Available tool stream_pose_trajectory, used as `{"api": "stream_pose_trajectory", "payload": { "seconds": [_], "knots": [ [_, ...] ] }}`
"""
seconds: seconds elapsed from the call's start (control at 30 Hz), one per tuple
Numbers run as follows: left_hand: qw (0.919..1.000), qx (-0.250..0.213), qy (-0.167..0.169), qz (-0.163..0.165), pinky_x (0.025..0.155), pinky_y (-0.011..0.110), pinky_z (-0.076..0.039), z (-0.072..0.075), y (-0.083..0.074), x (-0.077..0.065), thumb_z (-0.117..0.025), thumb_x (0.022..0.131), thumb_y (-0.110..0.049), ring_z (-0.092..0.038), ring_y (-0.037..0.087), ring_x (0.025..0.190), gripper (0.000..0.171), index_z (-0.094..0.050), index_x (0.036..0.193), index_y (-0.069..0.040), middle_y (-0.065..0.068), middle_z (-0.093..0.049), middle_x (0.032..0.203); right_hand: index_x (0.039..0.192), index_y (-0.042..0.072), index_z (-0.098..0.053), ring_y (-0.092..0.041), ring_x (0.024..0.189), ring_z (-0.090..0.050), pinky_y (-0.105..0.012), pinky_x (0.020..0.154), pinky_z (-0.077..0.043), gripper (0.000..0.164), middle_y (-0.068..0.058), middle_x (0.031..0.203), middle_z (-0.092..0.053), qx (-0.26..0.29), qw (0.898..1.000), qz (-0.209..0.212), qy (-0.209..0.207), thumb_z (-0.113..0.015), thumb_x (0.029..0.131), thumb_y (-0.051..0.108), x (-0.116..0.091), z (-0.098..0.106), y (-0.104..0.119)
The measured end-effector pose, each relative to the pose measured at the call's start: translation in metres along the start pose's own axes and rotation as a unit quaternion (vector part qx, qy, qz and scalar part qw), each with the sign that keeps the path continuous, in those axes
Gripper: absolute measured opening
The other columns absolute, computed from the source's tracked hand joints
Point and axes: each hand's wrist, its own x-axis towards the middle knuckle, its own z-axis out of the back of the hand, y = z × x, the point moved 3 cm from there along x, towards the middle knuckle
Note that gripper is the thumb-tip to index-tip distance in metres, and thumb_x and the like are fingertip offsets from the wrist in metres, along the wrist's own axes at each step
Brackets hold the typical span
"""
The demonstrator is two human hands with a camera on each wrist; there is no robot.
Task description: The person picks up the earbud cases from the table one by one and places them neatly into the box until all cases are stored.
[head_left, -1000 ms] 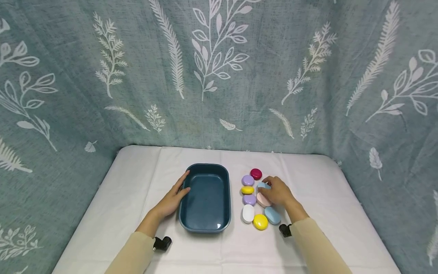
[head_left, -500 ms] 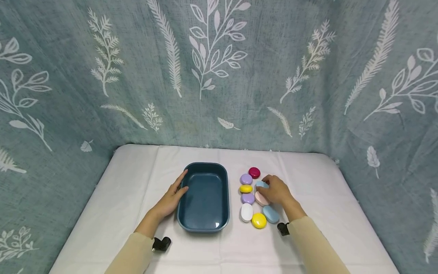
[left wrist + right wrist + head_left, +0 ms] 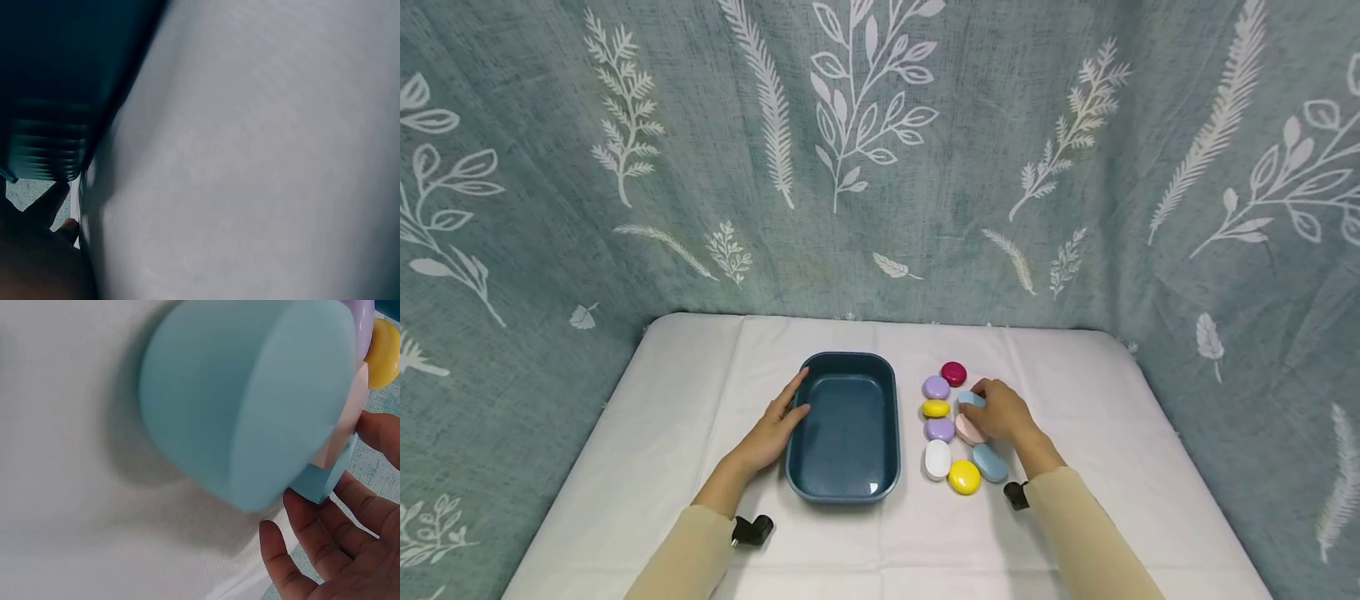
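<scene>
A deep blue rectangular basin (image 3: 842, 433) stands at the middle of the white-covered table. My left hand (image 3: 769, 435) rests along its left wall, fingers mostly straight; in the left wrist view, the fingers (image 3: 50, 203) are dark beside the basin's ribbed side (image 3: 50, 137). To the right of the basin, my right hand (image 3: 1006, 413) pinches a light blue, soap-like oval bar (image 3: 970, 400) between thumb and fingers. In the right wrist view, that light blue bar (image 3: 319, 481) is partly behind a pale pink oval bar (image 3: 345, 419). A second light blue bar (image 3: 250, 400) looms closest to this camera.
Left of my right hand lie a dark red piece (image 3: 953, 373), a lilac one (image 3: 936, 387), a yellow one (image 3: 936, 408) and another lilac one (image 3: 940, 430). Nearer me sit a white oval (image 3: 937, 460) and a yellow one (image 3: 964, 477). A leaf-patterned curtain (image 3: 880, 283) hangs behind the table.
</scene>
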Motion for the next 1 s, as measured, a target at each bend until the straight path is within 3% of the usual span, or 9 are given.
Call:
{"api": "stream_pose_trajectory", "payload": {
  "seconds": [0.17, 0.57, 0.8, 1.0],
  "knots": [
    [1.0000, -0.004, 0.001, 0.005, 0.125, 0.070, -0.006, -0.0027, 0.0006, -0.0008, -0.041, 0.112, -0.023, -0.004, 0.040, 0.162, 0.061, -0.016, 0.167, -0.038, 0.005, -0.010, 0.176, 0.134, -0.001, -0.061, -0.036, 0.111, -0.063, -0.055, 0.104, -0.051, 0.052, -0.021, 0.126, -0.066, -0.006, 1.000, -0.011, 0.008, -0.068, 0.099, 0.037, -0.0002, -0.0004, -0.0025],
    [1.0000, 0.008, -0.005, 0.000, 0.125, 0.067, 0.010, 0.0023, 0.0015, 0.0021, -0.041, 0.113, -0.025, -0.003, 0.037, 0.162, 0.062, -0.013, 0.166, -0.042, 0.000, -0.009, 0.176, 0.133, -0.002, -0.062, -0.036, 0.110, -0.064, -0.055, 0.103, -0.052, 0.051, -0.022, 0.124, -0.068, -0.012, 1.000, 0.015, 0.000, -0.069, 0.098, 0.034, 0.0019, 0.0047, 0.0038],
    [1.0000, 0.000, -0.004, 0.000, 0.124, 0.072, -0.001, 0.0018, 0.0015, -0.0004, -0.042, 0.112, -0.026, -0.004, 0.041, 0.161, 0.062, -0.015, 0.166, -0.040, 0.004, -0.010, 0.176, 0.135, -0.002, -0.061, -0.037, 0.112, -0.064, -0.057, 0.105, -0.051, 0.053, -0.023, 0.127, -0.067, -0.009, 1.000, 0.000, 0.010, -0.068, 0.098, 0.035, 0.0007, -0.0003, 0.0022],
    [1.0000, -0.004, -0.002, -0.001, 0.121, 0.076, 0.006, 0.0011, 0.0006, -0.0017, -0.041, 0.112, -0.029, -0.002, 0.045, 0.160, 0.061, -0.015, 0.166, -0.042, 0.005, -0.009, 0.176, 0.137, -0.002, -0.060, -0.039, 0.116, -0.063, -0.058, 0.107, -0.050, 0.054, -0.023, 0.130, -0.066, -0.008, 1.000, 0.000, 0.009, -0.068, 0.099, 0.035, -0.0001, -0.0008, 0.0025]
  ]
}}
